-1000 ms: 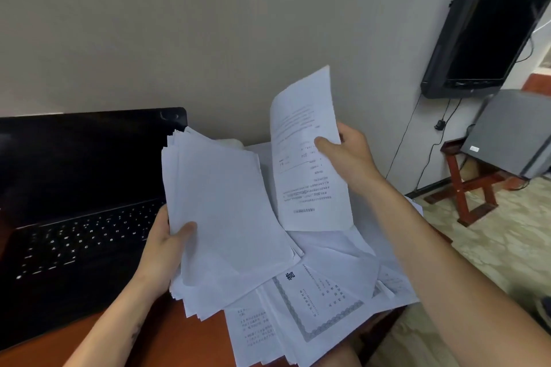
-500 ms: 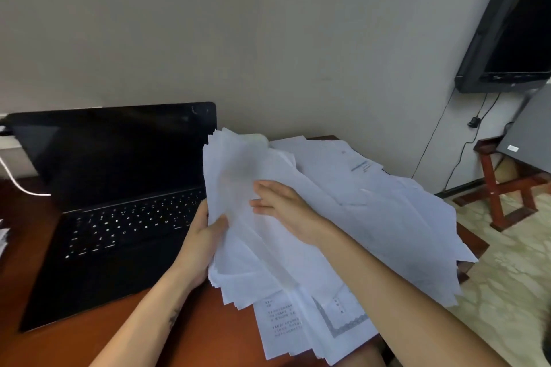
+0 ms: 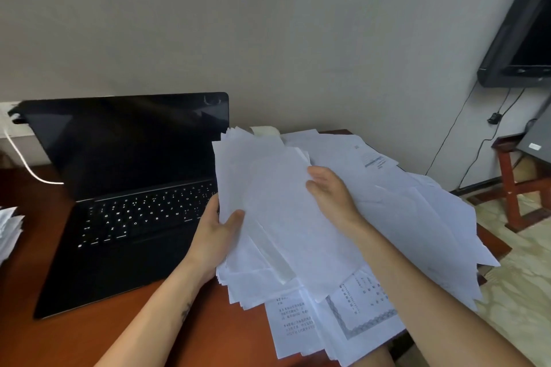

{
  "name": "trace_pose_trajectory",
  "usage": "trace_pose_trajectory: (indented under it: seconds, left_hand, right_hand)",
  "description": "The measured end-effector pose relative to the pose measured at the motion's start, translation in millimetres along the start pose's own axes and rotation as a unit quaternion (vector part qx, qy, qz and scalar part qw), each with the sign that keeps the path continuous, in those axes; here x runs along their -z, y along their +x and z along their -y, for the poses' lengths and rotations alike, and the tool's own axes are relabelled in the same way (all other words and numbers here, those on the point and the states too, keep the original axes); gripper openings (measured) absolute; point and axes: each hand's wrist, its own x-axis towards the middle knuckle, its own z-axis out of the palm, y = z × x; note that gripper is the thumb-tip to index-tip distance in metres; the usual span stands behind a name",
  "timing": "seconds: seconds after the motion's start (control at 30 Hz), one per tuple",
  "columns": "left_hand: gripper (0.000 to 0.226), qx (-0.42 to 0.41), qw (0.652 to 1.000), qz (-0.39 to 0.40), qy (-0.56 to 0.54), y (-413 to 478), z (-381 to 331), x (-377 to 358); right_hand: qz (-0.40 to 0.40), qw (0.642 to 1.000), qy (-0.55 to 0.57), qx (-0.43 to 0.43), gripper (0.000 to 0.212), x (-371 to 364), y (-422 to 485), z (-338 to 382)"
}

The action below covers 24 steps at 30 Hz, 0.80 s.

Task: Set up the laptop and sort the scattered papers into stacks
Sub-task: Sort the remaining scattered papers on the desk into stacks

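A black laptop (image 3: 125, 188) stands open on the brown table (image 3: 44, 334), its screen dark and its keys lit. To its right, my left hand (image 3: 213, 235) grips the left edge of a thick stack of white papers (image 3: 268, 217), thumb on top. My right hand (image 3: 331, 191) rests on the right edge of that stack's top sheet, fingers loosely bent. Under and beyond the held stack lies a loose spread of scattered papers (image 3: 417, 211), some printed, reaching over the table's right edge.
A small pile of papers (image 3: 9, 229) sits at the table's left edge. A white cable (image 3: 24, 164) runs behind the laptop. A wall-mounted black screen (image 3: 524, 39) and a red wooden stool (image 3: 518, 188) are at the right, past the table.
My right hand laid its raised printed sheet onto the stack in my left hand, then slid to the stack's right edge. The view has swung left, showing more of the laptop.
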Motion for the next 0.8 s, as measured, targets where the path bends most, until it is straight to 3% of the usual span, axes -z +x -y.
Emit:
trace_pose_trajectory:
  seconds: [0.07,0.1,0.17,0.23,0.4,0.53,0.8]
  left_hand:
    - [0.035,-0.004,1.0,0.006,-0.003,0,-2,1]
    - [0.036,-0.007,1.0,0.008,-0.006,0,-3,1]
    - [0.037,-0.007,1.0,0.013,-0.018,0,-4,1]
    - [0.037,-0.002,1.0,0.018,-0.026,0,-4,2]
    - [0.034,0.005,0.999,0.034,-0.022,-2,-3,0]
    - [0.034,0.007,0.998,0.052,-0.026,-4,-3,-3]
    - [0.037,0.027,0.996,0.075,0.049,-7,-3,-4]
  right_hand:
    - [-0.03,0.981,-0.187,0.039,0.037,26,3,-9]
    - [-0.019,0.98,-0.196,0.024,0.036,39,2,-10]
    - [0.026,0.996,-0.084,-0.023,0.02,57,-4,-11]
    - [0.052,0.997,-0.04,-0.033,0.017,67,-8,-15]
    - [-0.002,0.997,0.013,-0.082,0.019,75,-14,-35]
    - [-0.049,0.996,-0.025,-0.063,0.02,62,-23,-41]
    - [-0.062,0.983,-0.175,-0.005,0.018,47,-30,-51]
